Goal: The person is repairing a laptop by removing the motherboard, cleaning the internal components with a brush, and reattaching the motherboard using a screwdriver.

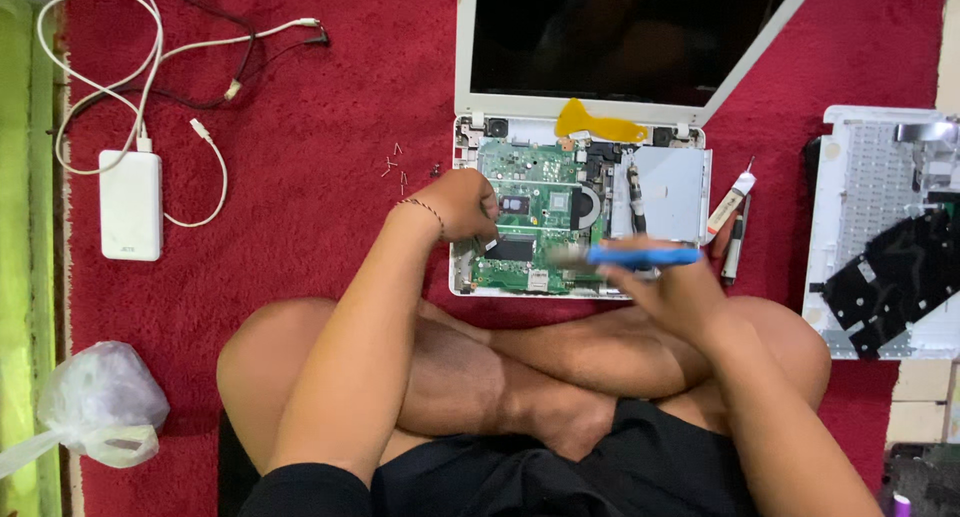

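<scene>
Landmark: green mainboard (530, 217), bared inside opened white laptop base (580, 287), on red carpet (320, 207).
L hand (462, 205): curled narrow, fingertips down on mainboard's left edge; can't tell if pinching anything small, looks more like steadying.
R hand (672, 289): closed round blue-handled screwdriver (640, 258), lying nearly level across mainboard's lower right; tip blurred, prob. pointing left over board.
Screen (620, 37): dark, folded flat back beyond mainboard, yellow flat piece (598, 127) at hinge.
Removed cover: white keyboard panel (885, 232) face-down, well right of mainboard.
Screws (395, 167): small loose scatter just left of mainboard's top corner.
Other tools: white tube (730, 205) and dark pen-like tool (734, 252) just right of base.
Far left of mainboard: white power bank (130, 205) w/ cables (150, 67); plastic bag (100, 402) lower left.
Done, judging by layout: cover off, several screws out, internals exposed.
Left: mainboard, silver drive bay (672, 187) not yet lifted out; seated in base.
</scene>
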